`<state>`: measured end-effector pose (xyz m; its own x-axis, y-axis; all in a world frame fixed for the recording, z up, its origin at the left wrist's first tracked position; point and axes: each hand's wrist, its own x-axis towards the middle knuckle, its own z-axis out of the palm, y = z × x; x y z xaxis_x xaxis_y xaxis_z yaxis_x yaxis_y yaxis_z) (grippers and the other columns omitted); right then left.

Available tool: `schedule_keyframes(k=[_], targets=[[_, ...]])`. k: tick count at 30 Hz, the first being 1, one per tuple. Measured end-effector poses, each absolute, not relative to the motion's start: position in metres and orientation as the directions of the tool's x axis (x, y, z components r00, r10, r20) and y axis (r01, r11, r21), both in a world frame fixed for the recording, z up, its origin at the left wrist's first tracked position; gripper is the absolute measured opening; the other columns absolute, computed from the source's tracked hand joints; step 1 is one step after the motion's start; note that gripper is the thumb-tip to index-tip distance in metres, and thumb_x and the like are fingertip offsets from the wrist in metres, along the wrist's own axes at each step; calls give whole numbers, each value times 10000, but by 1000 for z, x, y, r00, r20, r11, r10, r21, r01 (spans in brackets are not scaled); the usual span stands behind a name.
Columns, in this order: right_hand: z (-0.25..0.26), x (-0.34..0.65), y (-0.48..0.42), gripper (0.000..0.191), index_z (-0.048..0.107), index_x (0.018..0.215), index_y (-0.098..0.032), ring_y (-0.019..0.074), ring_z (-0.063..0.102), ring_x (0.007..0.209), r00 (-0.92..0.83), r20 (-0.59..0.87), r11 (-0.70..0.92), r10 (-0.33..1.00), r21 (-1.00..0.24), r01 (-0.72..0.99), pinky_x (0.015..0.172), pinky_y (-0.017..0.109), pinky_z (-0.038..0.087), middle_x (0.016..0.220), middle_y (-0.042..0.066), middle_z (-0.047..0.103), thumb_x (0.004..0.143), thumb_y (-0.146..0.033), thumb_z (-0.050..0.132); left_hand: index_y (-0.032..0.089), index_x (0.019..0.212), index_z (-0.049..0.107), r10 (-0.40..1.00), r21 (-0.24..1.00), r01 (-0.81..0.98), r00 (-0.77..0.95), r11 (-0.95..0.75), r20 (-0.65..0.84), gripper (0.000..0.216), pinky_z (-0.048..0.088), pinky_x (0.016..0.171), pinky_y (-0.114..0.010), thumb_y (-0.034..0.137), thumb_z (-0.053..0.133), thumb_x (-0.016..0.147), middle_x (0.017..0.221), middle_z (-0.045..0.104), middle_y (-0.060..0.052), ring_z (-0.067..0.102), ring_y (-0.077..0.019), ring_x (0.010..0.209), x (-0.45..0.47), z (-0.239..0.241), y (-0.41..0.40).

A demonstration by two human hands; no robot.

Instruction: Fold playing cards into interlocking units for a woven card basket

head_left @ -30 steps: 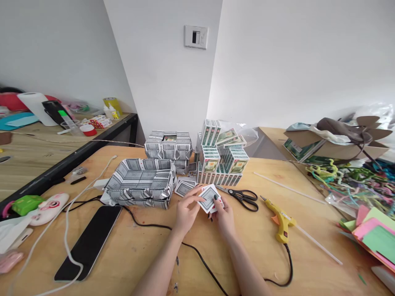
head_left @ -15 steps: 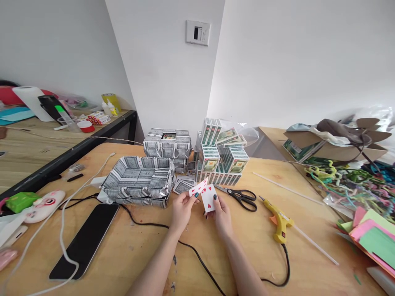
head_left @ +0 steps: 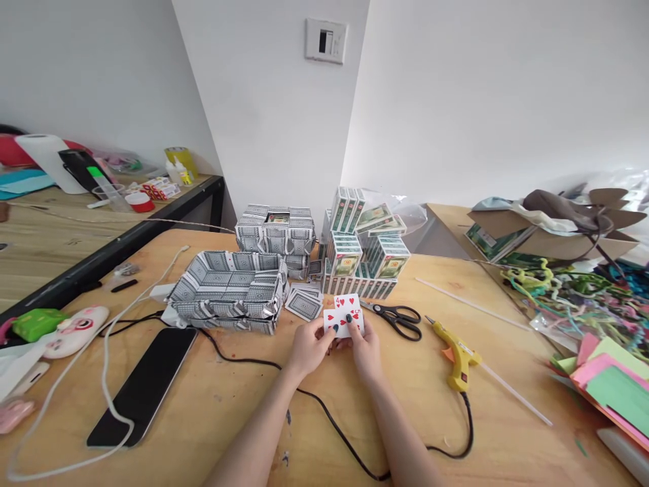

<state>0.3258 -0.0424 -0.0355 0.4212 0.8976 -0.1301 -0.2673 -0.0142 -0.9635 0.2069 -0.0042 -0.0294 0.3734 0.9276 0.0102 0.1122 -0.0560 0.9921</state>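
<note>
Between my hands are two heart playing cards, one laid crosswise over the other. My left hand (head_left: pixel 310 348) pinches the sideways five of hearts (head_left: pixel 332 320) at its left end. The upright four of hearts (head_left: pixel 347 302) shows behind it, and my right hand (head_left: pixel 365 348) grips the pair with the thumb on their faces. My fingers underneath are mostly hidden. Just beyond lies a loose pile of face-down cards (head_left: pixel 304 302). To the left stands an open box built of folded cards (head_left: pixel 228 287). Black-handled scissors (head_left: pixel 398 319) lie right of my hands.
A yellow glue gun (head_left: pixel 460 358) lies at the right, its black cord looping across the table. Boxed card decks (head_left: pixel 347 253) are stacked at the back beside another card-built block (head_left: pixel 276 233). A phone (head_left: pixel 145 385) and white cable lie left; pipe cleaners (head_left: pixel 572 294) and coloured paper (head_left: pixel 616 379) right.
The two cards, held apart and tilted before, now overlap crosswise. My left hand has moved right and the hands are closer together. The view has shifted slightly.
</note>
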Motion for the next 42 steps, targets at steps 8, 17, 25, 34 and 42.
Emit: schedule_keyframes(k=[8,17,25,34,42], targets=[[-29,325,-46,326,556,733,-158,113,509,442,318,-117,-59,941,-980,-188,405,220,416,588,-1,603,660,-461,651,147,996,576,953,985,-146,300,94,-47,346,486,611,-245,211,605,657,855,662,-66,615,-163,727,202,-25,10],[-33,329,-44,399,634,850,-132,198,617,627,391,-195,-56,899,-939,-340,560,297,495,755,64,676,620,-455,680,134,847,583,885,962,-138,440,235,-153,254,502,595,-270,239,666,632,755,674,-60,625,-162,640,197,-22,10],[-36,330,-44,393,642,715,-129,166,572,538,492,-160,-99,856,-984,-146,478,247,448,639,43,655,634,-514,640,140,856,643,883,976,-94,450,197,-135,244,479,611,-250,315,622,687,762,684,-41,620,-161,681,195,-22,12],[-36,328,-44,361,638,682,-136,139,549,526,466,-137,-72,874,-986,-153,505,237,426,593,18,628,643,-495,647,132,874,662,921,929,-240,340,282,-192,301,500,659,-283,292,679,620,774,696,-47,637,-179,716,197,-24,16],[-33,326,-45,339,616,636,-146,125,518,503,478,-115,-66,871,-991,-117,481,223,391,563,1,606,693,-480,608,142,893,679,905,942,-215,395,258,-158,295,508,649,-287,295,669,641,757,701,-39,639,-180,689,195,-25,16]])
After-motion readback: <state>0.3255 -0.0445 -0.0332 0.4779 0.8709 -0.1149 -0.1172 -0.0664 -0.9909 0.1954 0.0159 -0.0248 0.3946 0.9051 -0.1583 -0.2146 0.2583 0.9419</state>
